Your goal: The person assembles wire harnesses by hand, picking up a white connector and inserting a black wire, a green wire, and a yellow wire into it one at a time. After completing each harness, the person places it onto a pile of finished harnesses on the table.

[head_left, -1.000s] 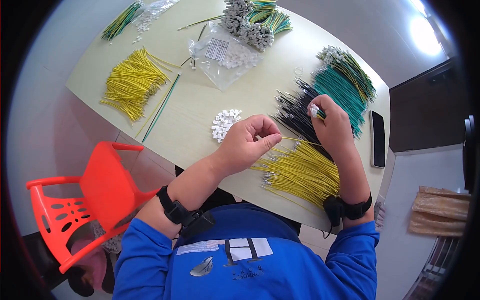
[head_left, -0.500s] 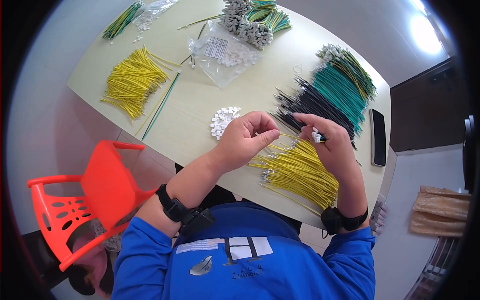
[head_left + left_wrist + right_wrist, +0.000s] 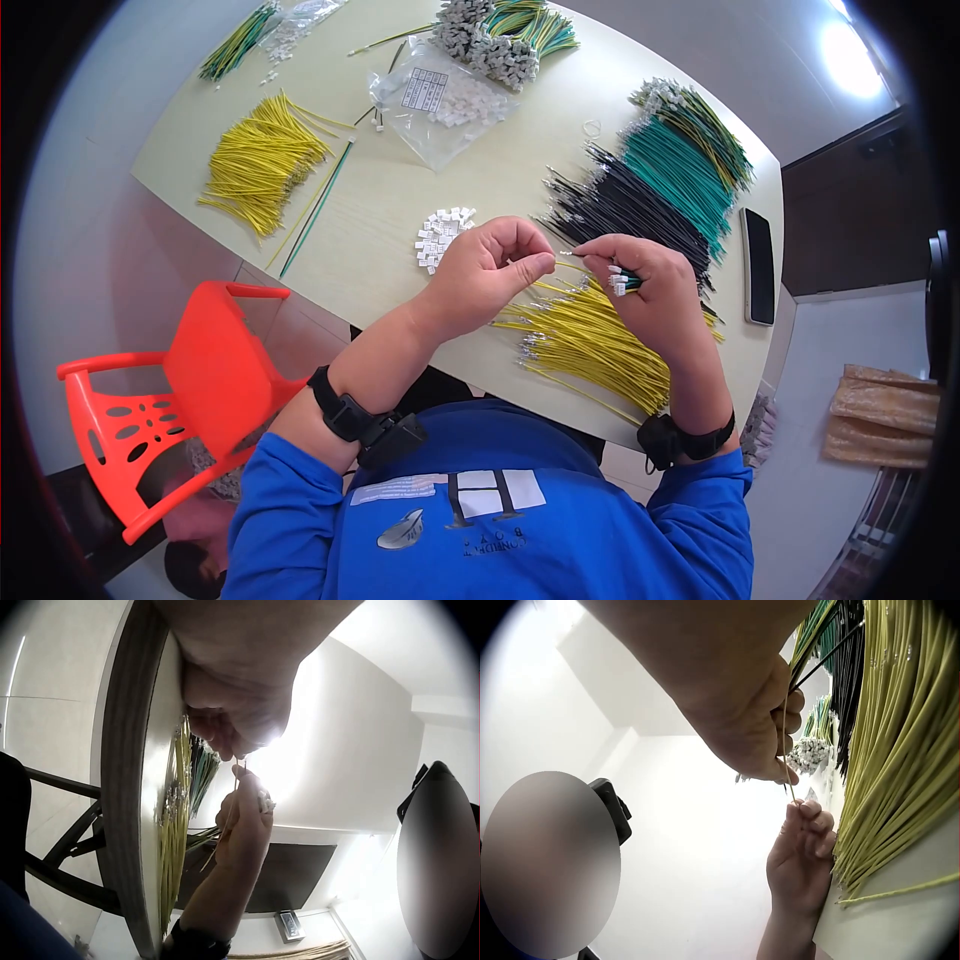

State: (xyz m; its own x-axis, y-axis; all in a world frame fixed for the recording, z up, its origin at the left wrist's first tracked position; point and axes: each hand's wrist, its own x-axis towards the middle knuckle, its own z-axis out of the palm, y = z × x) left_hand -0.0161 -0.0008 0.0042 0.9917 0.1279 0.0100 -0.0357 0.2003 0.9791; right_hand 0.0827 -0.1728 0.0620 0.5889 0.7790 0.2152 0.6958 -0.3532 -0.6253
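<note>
Near the middle of the head view, my left hand point(image 3: 490, 275) pinches the end of a yellow wire point(image 3: 788, 750); its fingertips hide whatever sits at that end. Close by, my right hand point(image 3: 655, 280) has thumb and forefinger on a black wire point(image 3: 832, 654) whose metal tip points at the left fingertips. Tucked in the right hand's other fingers are several wires with white connectors point(image 3: 622, 281). Under the hands lie a pile of yellow wires point(image 3: 590, 340) and a pile of black wires point(image 3: 630, 205). Loose white connector housings point(image 3: 440, 238) are beside the left hand.
Green wires point(image 3: 680, 165) lie beyond the black ones, with a phone point(image 3: 757, 265) at the right edge. Farther back are a plastic bag of housings point(image 3: 430, 125) and bundled connectors point(image 3: 490, 45). More yellow wires point(image 3: 260, 160) lie left. A red chair point(image 3: 215, 360) stands beside the table.
My right hand has come down from the black wire pile toward the left hand, bringing a black wire to the left fingertips. The left hand has stayed nearly in place, holding the yellow wire.
</note>
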